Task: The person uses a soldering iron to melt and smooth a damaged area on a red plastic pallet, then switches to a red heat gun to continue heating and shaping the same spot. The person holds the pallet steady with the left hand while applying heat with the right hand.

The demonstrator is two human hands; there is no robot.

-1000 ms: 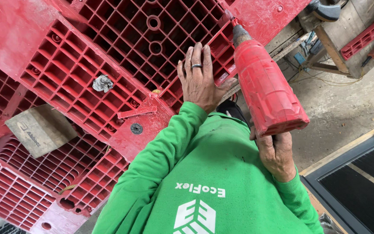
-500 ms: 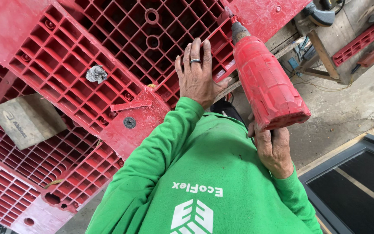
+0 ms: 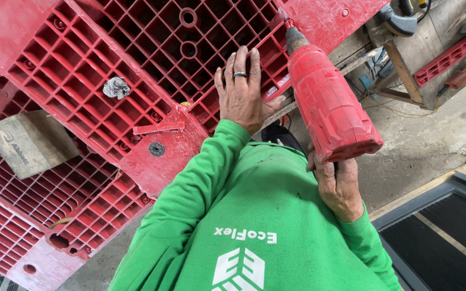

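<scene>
Red power drill (image 3: pixel 327 102) upright in right hand (image 3: pixel 338 186), grip closed around handle below drill body; bit end meets red plastic grid pallet (image 3: pixel 136 64) above grip. Left hand (image 3: pixel 242 91) beside drill, flat, fingers spread, pressing on pallet, ring on one finger. Green sleeves. Farther left of grips: crumpled grey wad (image 3: pixel 116 87) in pallet cell, grey block (image 3: pixel 31 143).

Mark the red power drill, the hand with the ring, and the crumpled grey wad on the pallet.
red power drill (image 3: pixel 327 108): head view, middle of its red body.
left hand (image 3: pixel 242 91): head view, back of the hand, flat on the red plastic pallet (image 3: pixel 82 81).
crumpled grey wad (image 3: pixel 116 87): head view, its centre.
</scene>
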